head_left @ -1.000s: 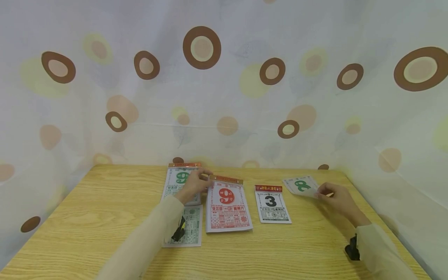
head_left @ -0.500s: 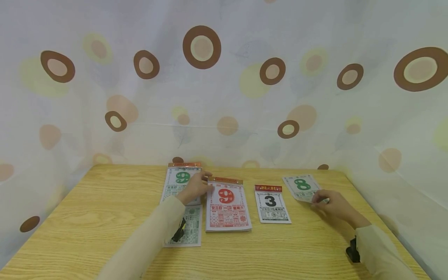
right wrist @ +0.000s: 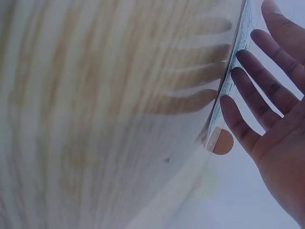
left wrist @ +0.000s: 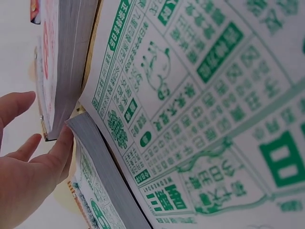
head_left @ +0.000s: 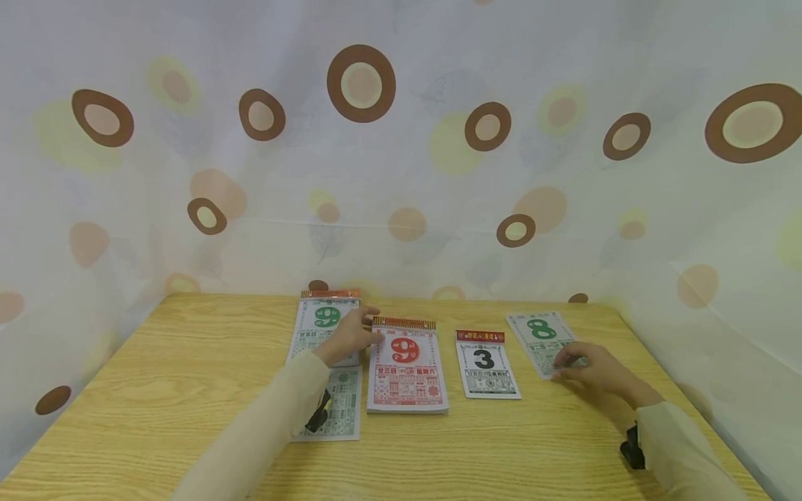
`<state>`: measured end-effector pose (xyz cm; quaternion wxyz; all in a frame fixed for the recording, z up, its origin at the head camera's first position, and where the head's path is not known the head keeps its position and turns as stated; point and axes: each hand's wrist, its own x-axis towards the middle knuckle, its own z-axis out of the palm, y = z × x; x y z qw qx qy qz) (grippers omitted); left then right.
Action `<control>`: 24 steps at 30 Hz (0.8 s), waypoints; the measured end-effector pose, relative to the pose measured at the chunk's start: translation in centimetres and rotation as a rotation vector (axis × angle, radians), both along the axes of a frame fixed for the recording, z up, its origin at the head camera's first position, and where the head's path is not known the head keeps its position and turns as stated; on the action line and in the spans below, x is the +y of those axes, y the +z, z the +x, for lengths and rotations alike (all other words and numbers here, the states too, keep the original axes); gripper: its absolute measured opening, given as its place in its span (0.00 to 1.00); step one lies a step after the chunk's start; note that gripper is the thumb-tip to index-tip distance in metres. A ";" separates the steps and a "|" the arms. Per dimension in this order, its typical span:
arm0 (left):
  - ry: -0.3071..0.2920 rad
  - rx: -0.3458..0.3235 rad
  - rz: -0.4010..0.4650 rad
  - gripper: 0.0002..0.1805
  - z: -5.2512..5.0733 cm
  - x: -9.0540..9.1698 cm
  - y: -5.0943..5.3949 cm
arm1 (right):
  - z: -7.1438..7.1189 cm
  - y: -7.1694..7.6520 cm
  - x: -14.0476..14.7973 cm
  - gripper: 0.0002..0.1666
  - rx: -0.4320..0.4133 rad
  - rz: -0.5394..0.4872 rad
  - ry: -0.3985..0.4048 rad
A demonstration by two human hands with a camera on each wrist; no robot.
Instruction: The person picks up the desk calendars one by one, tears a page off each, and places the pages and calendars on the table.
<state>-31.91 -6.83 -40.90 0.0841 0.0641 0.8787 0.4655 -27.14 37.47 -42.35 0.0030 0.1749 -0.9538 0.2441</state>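
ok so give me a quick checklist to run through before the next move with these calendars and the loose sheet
1. Green 8 sheet face up, number uncovered: ok.
2. Right hand clear of that sheet: not ok, it covers the near right part.
3. Right fingers spread rather than pinching: ok in the wrist view; whether they press the paper: cannot tell.
4. Left hand clear of the calendars: not ok, it reaches over the green 9 calendar to the edge of the red 9 calendar.
5. Small 3 calendar apart from its neighbours: ok, table shows on both sides.
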 end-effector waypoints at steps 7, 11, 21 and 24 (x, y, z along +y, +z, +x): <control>-0.033 -0.032 -0.035 0.35 0.1 0.1 0.1 | -0.1 0.3 -0.3 0.10 0.007 -0.001 0.009; -0.047 -0.030 -0.035 0.36 0.2 0.3 0.2 | -0.2 0.5 -0.6 0.08 0.013 -0.012 -0.002; -0.040 -0.023 -0.072 0.35 0.4 1.0 1.0 | -0.5 1.2 -1.7 0.06 0.031 0.005 -0.016; -0.030 -0.015 -0.070 0.34 0.5 1.1 1.3 | -0.5 1.5 -2.1 0.06 0.044 -0.003 -0.008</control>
